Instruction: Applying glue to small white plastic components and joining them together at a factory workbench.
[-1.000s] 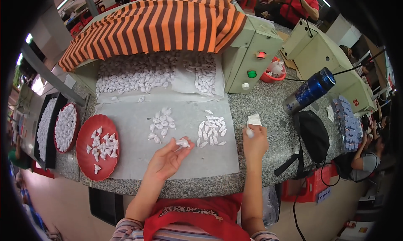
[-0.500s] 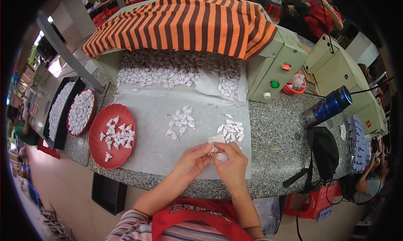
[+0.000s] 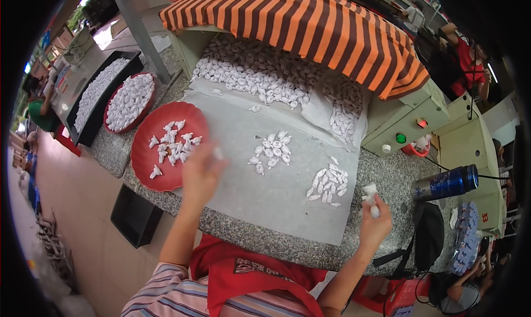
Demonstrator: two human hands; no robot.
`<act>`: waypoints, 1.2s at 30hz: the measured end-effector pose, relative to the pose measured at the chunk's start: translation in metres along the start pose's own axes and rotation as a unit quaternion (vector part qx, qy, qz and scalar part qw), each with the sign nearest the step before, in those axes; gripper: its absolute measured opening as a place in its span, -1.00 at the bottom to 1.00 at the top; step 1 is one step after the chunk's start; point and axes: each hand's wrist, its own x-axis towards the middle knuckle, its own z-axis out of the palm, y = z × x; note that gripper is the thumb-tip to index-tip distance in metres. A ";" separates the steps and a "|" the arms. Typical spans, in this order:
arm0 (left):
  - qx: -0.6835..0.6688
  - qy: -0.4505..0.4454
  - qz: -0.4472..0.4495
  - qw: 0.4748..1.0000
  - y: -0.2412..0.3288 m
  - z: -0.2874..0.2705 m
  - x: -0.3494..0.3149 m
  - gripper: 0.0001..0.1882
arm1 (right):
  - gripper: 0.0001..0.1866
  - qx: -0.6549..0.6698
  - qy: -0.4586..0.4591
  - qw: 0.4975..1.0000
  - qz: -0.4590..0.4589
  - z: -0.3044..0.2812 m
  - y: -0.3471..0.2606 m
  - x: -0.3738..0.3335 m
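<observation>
My left hand (image 3: pixel 200 176), smeared by motion, is over the right rim of a red scalloped plate (image 3: pixel 145 176). A blurred small white piece (image 3: pixel 217 153) shows at its fingertips. Several small white figures (image 3: pixel 176 145) lie on the plate. My right hand (image 3: pixel 377 223) is raised at the paper's right edge, its fingers closed round a small white bottle-like thing (image 3: pixel 369 193) with a rounded end; its exact kind is unclear. On the white paper sheet (image 3: pixel 243 201) rest a cluster of oval white pieces (image 3: pixel 272 148) and a cluster of slim white pieces (image 3: pixel 327 183).
A light-green box machine (image 3: pixel 406 121) under a striped orange cloth (image 3: pixel 298 24) holds many white pieces. To the left are a heaped red bowl (image 3: pixel 150 104) and a black tray (image 3: pixel 77 132). A blue bottle (image 3: pixel 447 182) and black bag (image 3: pixel 428 234) lie right.
My hands have come apart: the left has moved to the plate on the left, the right out to the right with the white bottle-like thing. The whole view has turned.
</observation>
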 end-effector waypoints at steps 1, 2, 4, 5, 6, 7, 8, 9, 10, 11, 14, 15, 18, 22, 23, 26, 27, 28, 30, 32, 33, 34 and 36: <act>0.076 0.054 -0.032 0.995 -0.012 -0.016 0.010 -0.58 | -0.71 -0.029 0.019 0.998 0.057 -0.004 0.008 0.002; 0.155 0.109 -0.063 0.980 -0.019 -0.031 0.017 -0.60 | -0.68 -0.054 0.036 0.991 0.113 -0.004 0.010 0.004; 0.236 0.099 -0.106 0.961 -0.040 -0.049 0.021 -0.60 | -0.65 -0.014 0.011 0.991 0.133 0.000 0.001 0.006; 0.314 0.087 -0.147 0.934 -0.049 -0.056 0.023 -0.60 | -0.61 0.025 -0.011 0.988 0.154 0.004 -0.005 0.006; 0.314 0.088 -0.146 0.934 -0.058 -0.056 0.023 -0.60 | -0.61 0.027 -0.011 0.988 0.153 0.010 -0.005 0.006; 0.311 0.089 -0.136 0.936 -0.066 -0.052 0.023 -0.59 | -0.62 0.036 -0.032 0.991 0.128 0.016 -0.003 0.005; 0.305 0.089 -0.124 0.940 -0.070 -0.049 0.025 -0.58 | -0.62 0.043 -0.050 0.992 0.105 0.020 -0.002 0.005; 0.294 0.085 -0.115 0.945 -0.069 -0.042 0.027 -0.58 | -0.62 0.036 -0.036 0.993 0.107 0.015 -0.004 0.005; 0.338 0.102 -0.042 0.935 -0.063 -0.031 0.031 -0.58 | -0.64 0.049 -0.042 0.990 0.121 0.008 -0.006 0.006; 0.374 0.122 0.035 0.919 -0.054 -0.019 0.035 -0.58 | -0.65 0.060 -0.042 0.988 0.137 -0.002 -0.008 0.006; 0.275 0.129 0.085 0.949 -0.001 0.004 0.029 -0.73 | -0.75 0.049 -0.026 0.996 0.072 0.006 -0.002 0.003; 0.155 0.082 0.094 0.980 0.001 0.009 0.020 -0.81 | -0.75 0.072 -0.030 0.995 0.066 0.018 -0.009 0.000; 0.102 -0.084 0.085 0.988 -0.008 0.055 -0.002 -0.79 | -0.70 0.112 -0.078 0.990 0.035 0.035 -0.019 -0.003; 0.223 -0.190 0.221 0.930 0.021 0.080 -0.013 -0.77 | -0.72 0.117 -0.081 0.987 0.078 0.031 0.001 -0.003; 0.190 -0.208 0.167 0.945 0.029 0.080 -0.013 -0.76 | -0.74 0.134 -0.074 0.984 0.087 0.029 0.008 0.001; 0.172 -0.239 0.073 0.953 0.040 0.080 -0.011 -0.74 | -0.77 0.152 -0.031 0.984 0.091 0.039 0.025 0.011; 0.183 -0.257 0.040 0.948 0.041 0.080 -0.005 -0.72 | -0.78 0.149 0.011 0.985 0.091 0.046 0.028 0.014; 0.179 -0.274 0.025 0.945 0.045 0.081 0.000 -0.72 | -0.78 0.149 0.011 0.984 0.092 0.051 0.031 0.015; 0.021 -0.284 -0.107 0.953 0.050 0.086 0.009 -0.70 | -0.79 0.154 0.005 0.985 0.081 0.055 0.029 0.015; -0.133 -0.281 -0.238 0.920 0.027 0.097 0.014 -0.68 | -0.79 0.179 -0.019 0.979 0.093 0.052 0.018 0.014; -0.306 -0.256 -0.311 0.862 -0.013 0.109 0.016 -0.65 | -0.79 0.205 -0.040 0.973 0.099 0.047 0.010 0.013; -0.468 -0.222 -0.373 0.770 -0.037 0.117 0.018 -0.62 | -0.74 0.206 -0.051 0.972 0.097 0.049 0.009 0.011; -0.489 -0.254 -0.332 0.766 0.008 0.115 0.016 -0.59 | -0.70 0.215 -0.066 0.968 0.112 0.051 0.002 0.009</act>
